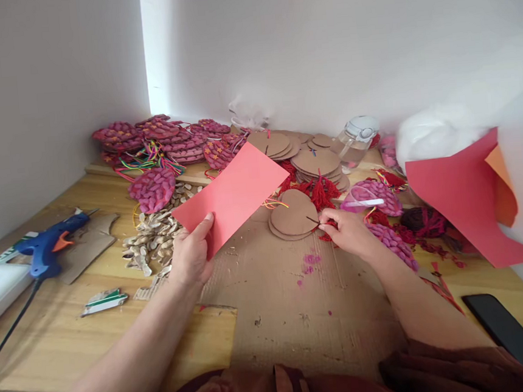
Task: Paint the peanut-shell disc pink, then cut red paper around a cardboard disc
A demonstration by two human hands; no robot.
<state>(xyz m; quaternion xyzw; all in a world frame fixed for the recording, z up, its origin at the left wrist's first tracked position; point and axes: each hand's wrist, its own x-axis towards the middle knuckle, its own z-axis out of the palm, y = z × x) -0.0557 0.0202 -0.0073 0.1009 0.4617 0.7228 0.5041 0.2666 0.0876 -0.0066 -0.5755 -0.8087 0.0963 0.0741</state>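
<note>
In my left hand (193, 248) is a sheet of red paper (238, 189), gripped at its lower left edge with the thumb on top and tilted above the table. My right hand (342, 230) is pinched closed at the right edge of a small stack of round cardboard discs (294, 211). A thin dark strip (312, 220) lies over that edge at my fingertips; what exactly the fingers hold is too small to make out. Red yarn tassels (323, 192) lie just behind the discs, and yellow-orange cords (275, 203) touch their upper left side.
A blue glue gun (46, 246) lies left, beside peanut shells (150, 239). Pink shell-covered pieces (177, 143) are piled at the back. More cardboard discs (316, 162), a clear bottle (355, 142), red paper (458, 197) and a black phone (506, 327) stand or lie towards the right.
</note>
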